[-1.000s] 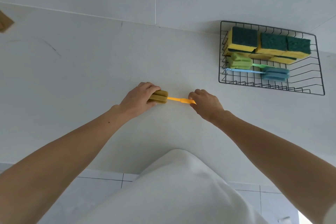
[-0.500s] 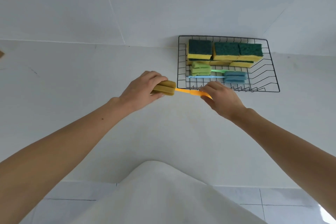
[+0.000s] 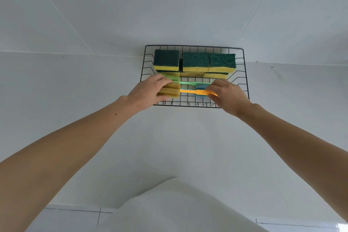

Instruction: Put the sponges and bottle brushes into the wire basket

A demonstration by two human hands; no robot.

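Observation:
A black wire basket (image 3: 243,73) stands on the white counter against the wall. Yellow sponges with dark green tops (image 3: 194,60) are stacked along its back. In front of them lie a green bottle brush (image 3: 190,82) and a blue bottle brush (image 3: 201,86), both partly hidden by my hands. An orange bottle brush (image 3: 195,91) with a yellow sponge head is held level over the basket's front part. My left hand (image 3: 148,92) grips its sponge head and my right hand (image 3: 227,94) pinches the end of its handle.
The white counter (image 3: 169,137) runs from the basket toward me, with its front edge near the bottom of the view and tiled floor below. A white tiled wall (image 3: 169,5) rises right behind the basket. My white clothing fills the bottom centre.
Both hands have carried the orange brush forward and to the right, from the bare counter to over the front part of the basket. The grip on it is unchanged.

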